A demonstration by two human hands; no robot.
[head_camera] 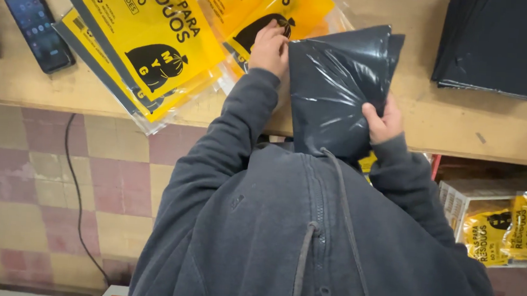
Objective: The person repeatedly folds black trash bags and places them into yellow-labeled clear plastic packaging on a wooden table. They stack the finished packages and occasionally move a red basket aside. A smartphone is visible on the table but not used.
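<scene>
Folded black plastic bag (336,85), glossy, creased, held upright at near edge of wooden counter (475,129), top leaning over the counter, bottom end dropping below the edge toward grey hoodie (295,230). Right hand (384,122) gripping bag's right edge low down, thumb on front face, fingers wrapped behind. Left hand (270,46) at bag's upper left edge, fingers curled, knuckles up; touching the edge, but can't tell if actually pinching it or just pressing. Left hand also resting over a yellow packet (285,13) w/ black bag pic, partly under the bag.

Left of that: two more yellow packets in clear wrap, one (148,28) overlapping another (96,62), fanned diagonally, corners hanging past counter edge. Smartphone (39,27) far left on counter, screen lit, well apart from hands. Stack of flat black bags (505,44) top right, apart from held bag.

Below counter: pink & beige checker-tile floor (26,181), black cable (75,184) running down it. Lower right: open box (464,202) w/ more yellow packets (511,233) beside it.
</scene>
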